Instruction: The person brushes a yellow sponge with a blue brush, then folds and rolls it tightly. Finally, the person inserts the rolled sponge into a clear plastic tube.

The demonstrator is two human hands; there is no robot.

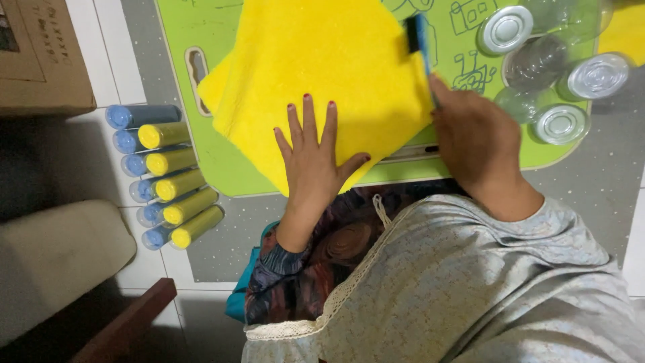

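A yellow cloth (322,60) lies spread on a low green table (181,40). My left hand (314,158) rests flat on the cloth's near edge, fingers apart. My right hand (474,138) is closed around the handle of a blue brush (418,37). The brush's dark head sits at the cloth's right edge, with most of its handle hidden in my fist.
Several clear jars with metal lids (547,60) lie on the table's right end. A row of blue and yellow tubes (168,178) lies on the floor to the left. A cardboard box (40,57) stands at the top left, a beige cushion (60,259) lower left.
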